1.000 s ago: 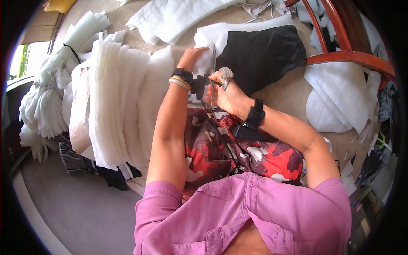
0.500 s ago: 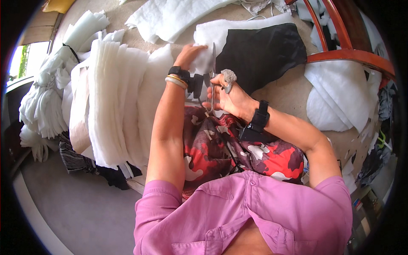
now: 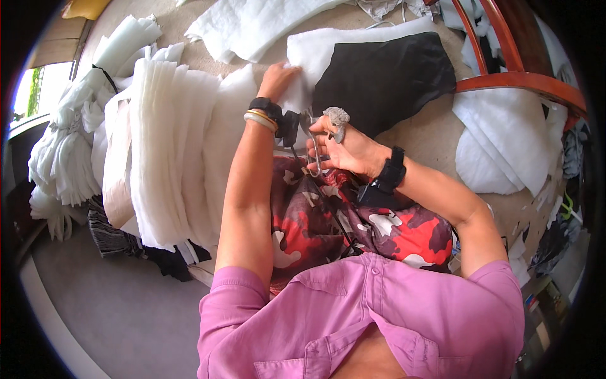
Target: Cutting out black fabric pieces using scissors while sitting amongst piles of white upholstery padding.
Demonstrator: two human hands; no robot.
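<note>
A black fabric piece lies on a larger sheet of white wadding in front of me. My left hand is closed on the left edge of this wadding. Scissors are in my right hand, with its fingers through and around the handles. Their blades reach up toward the wadding beside the black fabric's lower left corner and are blurred and partly hidden. A scrap of grey cloth is wrapped round my right thumb.
A thick stack of white wadding stands at my left, beside a tied bundle. More wadding lies at the far side and right. A reddish wooden frame stands at upper right.
The scissors' blades, long and plain to see before, are now blurred and mostly hidden. My left hand and the black fabric's near left edge have shifted slightly left.
</note>
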